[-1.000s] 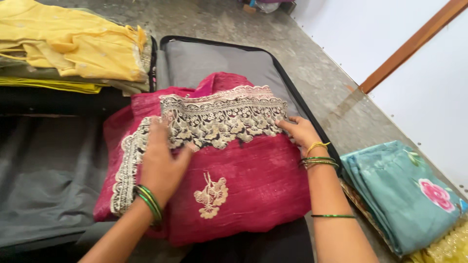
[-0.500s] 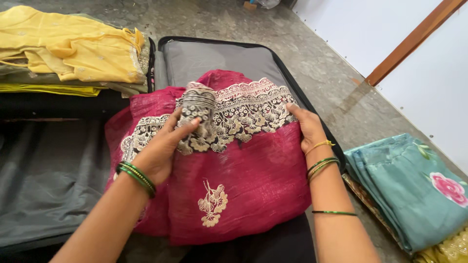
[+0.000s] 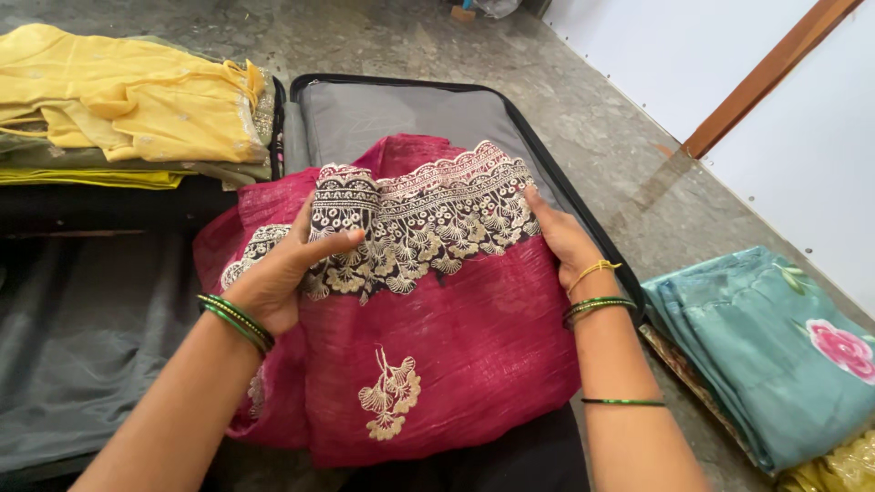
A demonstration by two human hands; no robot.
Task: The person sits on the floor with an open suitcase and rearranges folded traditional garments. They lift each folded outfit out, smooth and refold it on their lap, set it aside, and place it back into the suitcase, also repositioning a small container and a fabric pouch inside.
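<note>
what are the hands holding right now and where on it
Both hold the red cloth: the left hand grips its embroidered border, thumb on top, and the right hand holds the border's right end.

We're on a home floor, prob. a bedroom: speckled stone floor [image 3: 583,118], white wall [image 3: 693,55], open suitcase [image 3: 401,109], folded clothes stacks [image 3: 128,109] around.

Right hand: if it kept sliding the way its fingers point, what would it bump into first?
The right hand points up-left across the red cloth, so it would probably meet the embroidered border first.
</note>
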